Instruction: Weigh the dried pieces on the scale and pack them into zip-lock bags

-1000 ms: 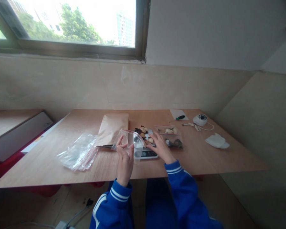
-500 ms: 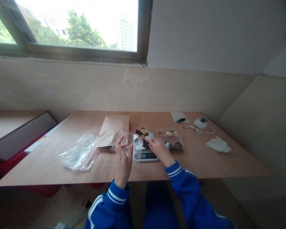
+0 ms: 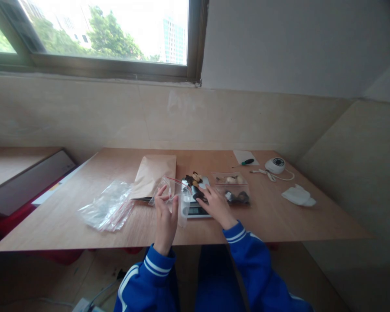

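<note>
- The left hand [image 3: 164, 216] holds up a small clear zip bag [image 3: 173, 193] with a red seal line, thumb and fingers pinching the bag's near side so that its mouth gapes toward the scale.
- The right hand [image 3: 215, 205] rests over the front of the small kitchen scale [image 3: 195, 209], fingers curled around a dark piece [image 3: 197, 194] at the bag's mouth; how tightly it is gripped cannot be told.
- More dark and pale pieces [image 3: 194, 178] lie on the scale's platform.
- The scale's display is too small to read.
- Two filled zip bags [image 3: 234, 190] lie just right of the scale.
- A brown paper envelope [image 3: 153, 174] and a heap of empty clear bags [image 3: 108, 210] lie to the left on the wooden table [image 3: 279, 221].
- No label or writing is legible anywhere.
</note>
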### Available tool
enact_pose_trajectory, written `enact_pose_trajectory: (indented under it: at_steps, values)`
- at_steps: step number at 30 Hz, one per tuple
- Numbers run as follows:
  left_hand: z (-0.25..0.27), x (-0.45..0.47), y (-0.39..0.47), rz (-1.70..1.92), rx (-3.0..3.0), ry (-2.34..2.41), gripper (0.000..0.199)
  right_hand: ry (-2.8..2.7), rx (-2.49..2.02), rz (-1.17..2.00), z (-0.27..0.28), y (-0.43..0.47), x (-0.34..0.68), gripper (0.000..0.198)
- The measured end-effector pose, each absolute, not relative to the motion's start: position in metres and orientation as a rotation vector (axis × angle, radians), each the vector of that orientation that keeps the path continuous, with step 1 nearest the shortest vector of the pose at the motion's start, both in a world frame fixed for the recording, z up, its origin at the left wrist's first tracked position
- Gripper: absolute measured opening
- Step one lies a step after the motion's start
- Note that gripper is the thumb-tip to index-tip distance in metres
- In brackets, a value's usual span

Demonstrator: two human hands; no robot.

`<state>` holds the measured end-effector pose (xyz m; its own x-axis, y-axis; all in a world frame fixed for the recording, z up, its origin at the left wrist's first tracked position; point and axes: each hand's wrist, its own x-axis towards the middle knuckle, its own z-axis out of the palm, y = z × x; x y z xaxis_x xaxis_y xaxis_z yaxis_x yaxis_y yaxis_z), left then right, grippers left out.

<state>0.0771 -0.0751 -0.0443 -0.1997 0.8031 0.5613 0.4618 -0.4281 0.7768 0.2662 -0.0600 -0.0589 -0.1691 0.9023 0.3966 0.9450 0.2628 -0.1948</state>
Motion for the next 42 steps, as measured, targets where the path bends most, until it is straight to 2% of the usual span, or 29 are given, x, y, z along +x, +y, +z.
enact_pose_trajectory:
  at_steps: [3, 13, 19, 25, 29, 34, 38, 42]
  values:
    - [-0.047, 0.076, -0.074, 1.696, 1.768, 1.482, 0.017, -2.061, -1.665, -0.109, -0.063, -0.06, 0.263, 0.041]
    - [-0.048, 0.068, -0.071, 1.697, 1.743, 1.557, 0.019, -1.757, -1.581, 0.187, -0.071, -0.054, 0.269, 0.022]
    - [-0.051, 0.078, -0.068, 1.726, 1.773, 1.437, 0.016, -1.484, -1.565, 0.463, -0.066, -0.051, 0.276, 0.018]
    - [-0.055, 0.082, -0.072, 1.662, 1.837, 1.343, 0.016, -1.184, -1.281, 0.708, -0.016, -0.041, 0.258, 0.032]
    - [-0.054, 0.085, -0.072, 1.64, 1.881, 1.286, 0.016, -1.376, -1.152, 0.779, 0.029, -0.04, 0.225, 0.027]
    - [-0.055, 0.082, -0.071, 1.72, 1.758, 1.184, 0.017, -1.582, -1.148, 0.745, 0.039, -0.039, 0.216, 0.025]
    - [-0.058, 0.073, -0.072, 1.741, 1.689, 1.201, 0.017, -1.538, -1.291, 0.544, 0.007, -0.031, 0.232, 0.032]
    - [-0.058, 0.069, -0.072, 1.779, 1.641, 1.262, 0.019, -1.743, -1.529, 0.287, -0.028, -0.026, 0.227, 0.02]
